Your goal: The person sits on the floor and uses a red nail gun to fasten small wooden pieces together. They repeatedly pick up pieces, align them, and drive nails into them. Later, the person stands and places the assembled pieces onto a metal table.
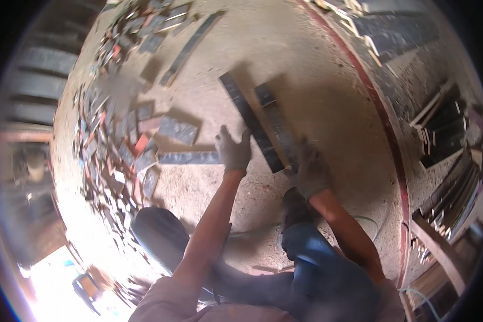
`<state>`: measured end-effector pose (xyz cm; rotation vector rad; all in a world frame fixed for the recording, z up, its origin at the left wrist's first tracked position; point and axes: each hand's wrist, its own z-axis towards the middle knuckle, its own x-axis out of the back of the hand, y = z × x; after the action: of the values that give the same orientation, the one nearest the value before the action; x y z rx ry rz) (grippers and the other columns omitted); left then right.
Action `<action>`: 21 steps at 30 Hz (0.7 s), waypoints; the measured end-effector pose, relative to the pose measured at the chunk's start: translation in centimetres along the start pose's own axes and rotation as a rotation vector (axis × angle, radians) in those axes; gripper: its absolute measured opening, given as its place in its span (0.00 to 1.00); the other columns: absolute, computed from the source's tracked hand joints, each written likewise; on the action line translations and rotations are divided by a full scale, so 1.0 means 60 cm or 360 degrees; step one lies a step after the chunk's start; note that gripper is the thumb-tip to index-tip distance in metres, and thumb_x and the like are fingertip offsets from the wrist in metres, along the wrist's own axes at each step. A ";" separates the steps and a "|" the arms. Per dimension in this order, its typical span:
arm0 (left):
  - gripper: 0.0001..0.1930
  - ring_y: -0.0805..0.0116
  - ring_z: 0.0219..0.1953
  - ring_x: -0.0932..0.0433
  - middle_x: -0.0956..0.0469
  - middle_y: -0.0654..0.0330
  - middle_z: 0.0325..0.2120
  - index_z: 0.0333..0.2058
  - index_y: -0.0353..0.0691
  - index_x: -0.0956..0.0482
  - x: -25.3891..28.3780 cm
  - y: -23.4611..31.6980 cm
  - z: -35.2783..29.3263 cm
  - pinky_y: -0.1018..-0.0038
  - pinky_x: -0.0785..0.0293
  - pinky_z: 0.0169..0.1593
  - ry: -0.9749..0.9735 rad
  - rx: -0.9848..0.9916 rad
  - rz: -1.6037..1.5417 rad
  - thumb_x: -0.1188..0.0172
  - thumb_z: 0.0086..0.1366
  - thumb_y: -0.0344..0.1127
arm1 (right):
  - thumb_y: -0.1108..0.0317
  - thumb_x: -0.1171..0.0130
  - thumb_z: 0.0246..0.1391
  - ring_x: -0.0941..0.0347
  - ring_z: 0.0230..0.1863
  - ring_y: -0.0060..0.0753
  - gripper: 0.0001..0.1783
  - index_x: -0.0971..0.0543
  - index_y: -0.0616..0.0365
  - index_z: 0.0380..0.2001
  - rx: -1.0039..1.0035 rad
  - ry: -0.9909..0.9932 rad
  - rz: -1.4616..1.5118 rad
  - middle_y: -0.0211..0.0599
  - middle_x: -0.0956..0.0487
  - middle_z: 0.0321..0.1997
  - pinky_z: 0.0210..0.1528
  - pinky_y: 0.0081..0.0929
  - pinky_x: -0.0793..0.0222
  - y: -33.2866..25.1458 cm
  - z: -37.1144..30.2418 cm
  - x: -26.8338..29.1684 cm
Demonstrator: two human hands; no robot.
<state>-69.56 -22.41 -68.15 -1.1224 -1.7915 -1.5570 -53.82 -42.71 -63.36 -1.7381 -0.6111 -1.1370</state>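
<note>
Two long dark strips, seemingly wood, slant side by side in front of me. My left hand (234, 150), in a grey glove, has its fingers apart beside the left dark strip (250, 121); whether a fingertip touches it I cannot tell. My right hand (311, 170), also gloved and slightly blurred, closes around the lower end of the right dark strip (276, 121). Shadows fall beside both strips. Another dark strip (190, 158) lies flat on the floor, its right end behind my left hand.
A heap of small dark and reddish offcuts (118, 145) spreads along the left. A longer strip (190, 48) lies farther off on the concrete floor (327, 80). Dark boards (440, 134) are stacked on the right, past a red line (383, 107). My knees are bent close below my hands.
</note>
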 end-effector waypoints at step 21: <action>0.42 0.45 0.54 0.21 0.22 0.41 0.50 0.61 0.28 0.26 0.135 -0.304 0.060 0.60 0.26 0.61 0.0641 0.0696 -0.0928 0.22 0.50 0.43 | 0.68 0.18 0.38 0.20 0.61 0.62 0.75 0.58 0.60 0.82 -0.0042 0.0213 0.0299 0.66 0.20 0.60 0.64 0.49 0.23 -0.086 0.219 -0.182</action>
<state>-88.63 -16.91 -72.26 -0.0662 -2.1161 -1.4356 -57.17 -27.77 -72.56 -1.6875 -0.3450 -1.1224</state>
